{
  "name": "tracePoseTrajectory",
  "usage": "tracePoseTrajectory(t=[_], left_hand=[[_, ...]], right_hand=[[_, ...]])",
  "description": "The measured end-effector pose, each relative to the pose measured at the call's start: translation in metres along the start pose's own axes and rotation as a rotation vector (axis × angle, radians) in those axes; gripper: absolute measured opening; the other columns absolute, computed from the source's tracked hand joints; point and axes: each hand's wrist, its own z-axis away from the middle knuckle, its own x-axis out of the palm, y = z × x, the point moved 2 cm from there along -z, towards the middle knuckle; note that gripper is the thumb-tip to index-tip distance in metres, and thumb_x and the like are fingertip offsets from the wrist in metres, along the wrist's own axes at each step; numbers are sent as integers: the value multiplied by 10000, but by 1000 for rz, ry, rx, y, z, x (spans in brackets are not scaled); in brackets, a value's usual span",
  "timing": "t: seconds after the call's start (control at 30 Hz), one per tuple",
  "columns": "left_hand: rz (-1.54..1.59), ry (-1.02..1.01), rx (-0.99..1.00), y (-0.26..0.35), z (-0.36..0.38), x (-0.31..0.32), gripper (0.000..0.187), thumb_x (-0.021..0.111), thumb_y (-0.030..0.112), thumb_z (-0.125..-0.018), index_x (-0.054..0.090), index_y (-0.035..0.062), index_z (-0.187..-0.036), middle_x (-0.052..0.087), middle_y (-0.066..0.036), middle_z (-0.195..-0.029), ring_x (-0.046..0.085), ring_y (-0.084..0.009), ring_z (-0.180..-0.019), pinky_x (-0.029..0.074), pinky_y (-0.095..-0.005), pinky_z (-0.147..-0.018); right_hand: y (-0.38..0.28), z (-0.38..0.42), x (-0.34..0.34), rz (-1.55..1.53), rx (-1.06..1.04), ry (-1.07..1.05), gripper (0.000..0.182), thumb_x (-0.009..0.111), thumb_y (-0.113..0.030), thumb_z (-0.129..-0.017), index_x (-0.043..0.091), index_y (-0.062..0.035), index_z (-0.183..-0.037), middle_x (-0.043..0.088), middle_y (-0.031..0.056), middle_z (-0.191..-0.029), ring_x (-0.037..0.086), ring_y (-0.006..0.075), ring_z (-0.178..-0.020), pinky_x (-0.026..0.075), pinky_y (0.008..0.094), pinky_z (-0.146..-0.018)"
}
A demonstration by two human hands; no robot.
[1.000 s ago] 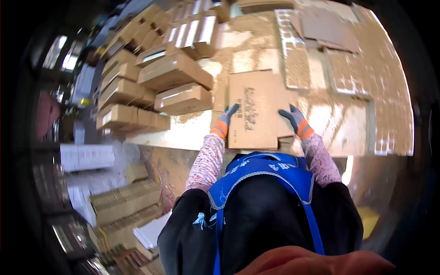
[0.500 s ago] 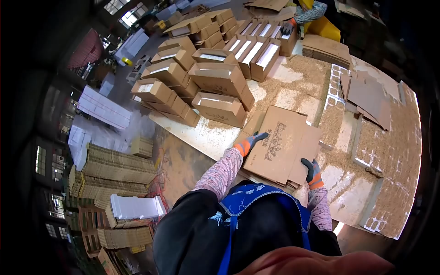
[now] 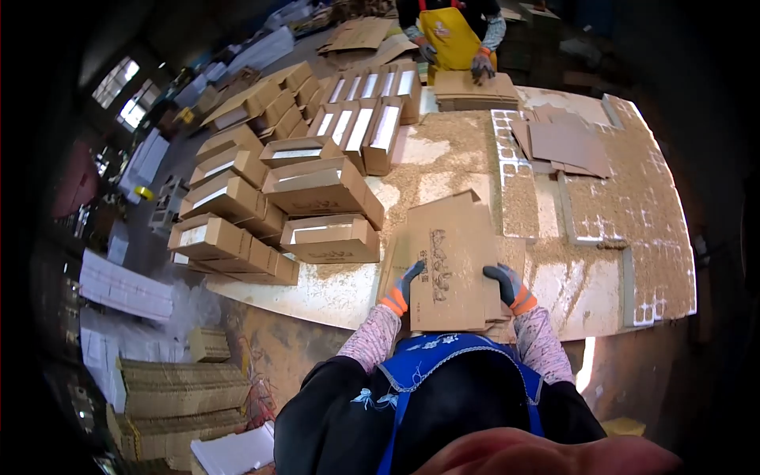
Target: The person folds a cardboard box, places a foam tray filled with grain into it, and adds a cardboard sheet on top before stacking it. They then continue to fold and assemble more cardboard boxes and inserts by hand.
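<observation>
A flattened cardboard carton [image 3: 451, 265] with dark printing lies tilted in front of me, above more flat cardboard. My left hand [image 3: 403, 288], in a grey and orange glove, grips its left edge. Opposite it, my right hand [image 3: 511, 289], gloved the same way, holds the right edge with fingers bent around it. The undersides of both grips are hidden by the cardboard. Part of the flat cardboard [image 3: 513, 257] beneath sticks out beyond the carton's right side.
Open cartons with white inserts [image 3: 328, 190] stand to the left on the table. Crumb-covered white foam trays [image 3: 633, 214] and loose cardboard [image 3: 566, 146] lie right. Across the table, a person in a yellow apron [image 3: 450, 39] touches stacked flat cartons [image 3: 475, 85]. Bundled cardboard [image 3: 182, 388] stands on the floor.
The carton has turned so its sides point more straight away from me, and my left hand has moved down its left edge. My view has swung right, showing more of the other person.
</observation>
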Motion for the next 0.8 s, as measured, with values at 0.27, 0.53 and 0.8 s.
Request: tracePoseTrajectory(t=[0.27, 0.53, 0.8], left_hand=[[280, -498, -99, 26, 2, 36, 596, 554, 442, -852, 417, 90, -1313, 537, -122, -1215, 552, -306, -1050, 471, -462, -866], [634, -651, -179, 6, -8, 59, 571, 534, 393, -877, 380, 97, -1341, 426, -129, -1346, 407, -349, -1214, 297, -535, -1024], [426, -472, -258, -41, -14, 48, 372, 524, 189, -858, 502, 16, -1187, 530, -143, -1209, 480, -297, -1148, 396, -438, -964]], right_hand=[[-58, 75, 51, 280, -631, 402, 632, 506, -107, -812, 277, -54, -1398, 389, 141, -1365, 374, 234, -1257, 336, 380, -1004], [27, 82, 90, 234, -286, 474, 1000, 798, -55, -594, 191, -30, -1388, 465, 105, -1253, 418, 199, -1173, 364, 320, -989], [-4, 57, 23, 661, -367, 321, 1064, 830, -121, -563, 178, -46, -1400, 411, 120, -1323, 391, 192, -1215, 331, 309, -1017]])
